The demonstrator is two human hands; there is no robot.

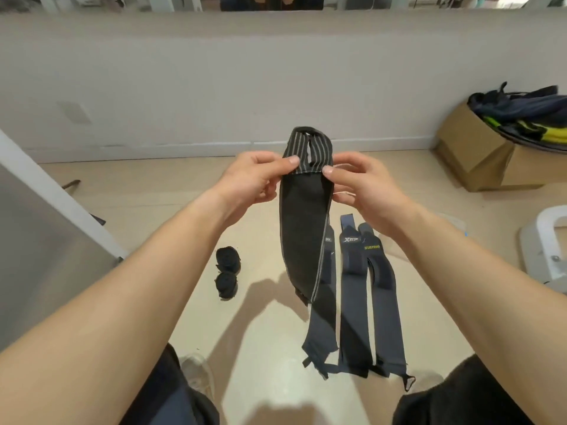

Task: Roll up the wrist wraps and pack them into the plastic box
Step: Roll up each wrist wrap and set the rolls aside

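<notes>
Both thumbs and forefingers pinch one black wrist wrap (302, 228) just below its grey-striped top, my left hand (254, 179) on its left edge, my right hand (365, 191) on its right. It hangs slack above the floor (153, 210). Three navy wraps (352, 302) lie flat beneath, two rolled wraps (226, 271) to their left. Far right, a cardboard box (472, 148) holds dark and yellow-green fabric (527, 118).

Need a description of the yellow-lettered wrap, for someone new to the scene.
On the pale floor ahead of the person's knees, three dark wraps lie flat side by side. It is the rightmost wrap. Only it bears yellow lettering; its neighbour's logo is white.
</notes>
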